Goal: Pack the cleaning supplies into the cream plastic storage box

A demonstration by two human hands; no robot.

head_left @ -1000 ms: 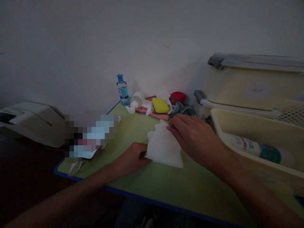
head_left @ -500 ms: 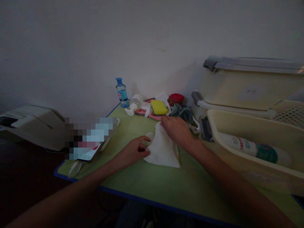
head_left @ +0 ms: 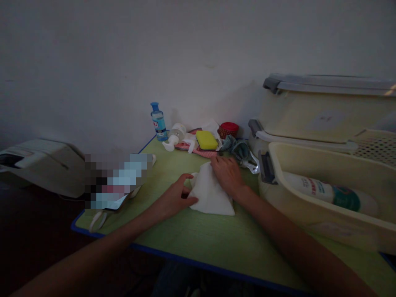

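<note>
A white cloth [head_left: 210, 194], thin and folded to a rough triangle, lies on the green tabletop in front of me. My left hand [head_left: 177, 193] is at its left edge, thumb and index finger curved apart, their tips touching the fabric. Over the cloth's upper right side lies my right hand [head_left: 228, 171], fingers bent and closed on its top corner; the thumb is hidden. Just behind that hand are a yellow sponge [head_left: 206, 140] and a crumpled grey-blue cloth [head_left: 235, 146].
A blue bottle [head_left: 159, 123], a clear pump bottle [head_left: 177, 133] and a red-topped round container [head_left: 228, 130] stand along the wall. Cream storage bins [head_left: 328, 237] fill the right side, one with a white-and-green bottle [head_left: 346, 199] inside. A partly pixelated phone [head_left: 119, 194] leans at left.
My right hand has drawn slightly down with the cloth's top corner. My left hand has shifted a little, and the cloth's left side is folded further in.
</note>
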